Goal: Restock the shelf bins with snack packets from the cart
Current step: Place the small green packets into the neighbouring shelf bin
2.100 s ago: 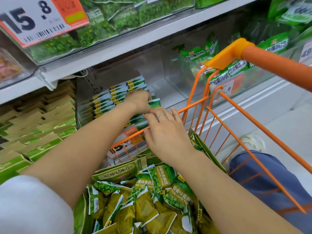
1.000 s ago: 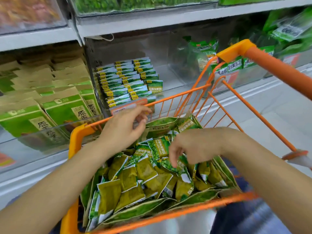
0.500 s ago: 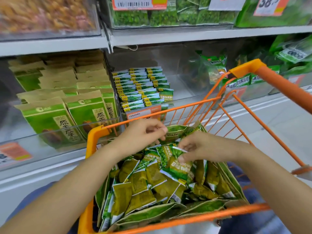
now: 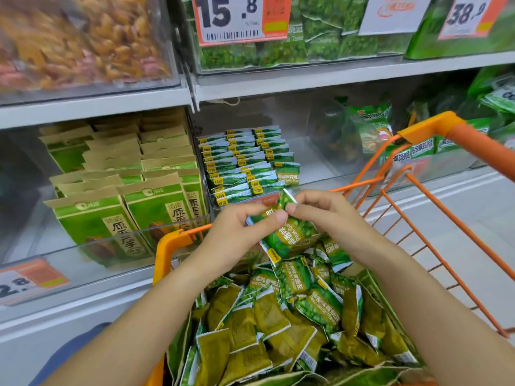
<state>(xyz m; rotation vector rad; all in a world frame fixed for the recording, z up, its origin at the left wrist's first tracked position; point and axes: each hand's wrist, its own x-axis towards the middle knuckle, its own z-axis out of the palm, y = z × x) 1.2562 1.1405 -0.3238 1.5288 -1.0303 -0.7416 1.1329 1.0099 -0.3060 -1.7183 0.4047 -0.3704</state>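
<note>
Holding one snack packet above the cart, both hands' fingers pinching it, I judge the pick done; next, slotting it upright into the bin beyond the cart.

Two hands — one packet between them; one cart at five o'clock; three price tags at twelve.

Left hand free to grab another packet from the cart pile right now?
Probably not: the left hand and the right hand both pinch one green packet above the cart pile; nothing else blocks the pile.
</note>
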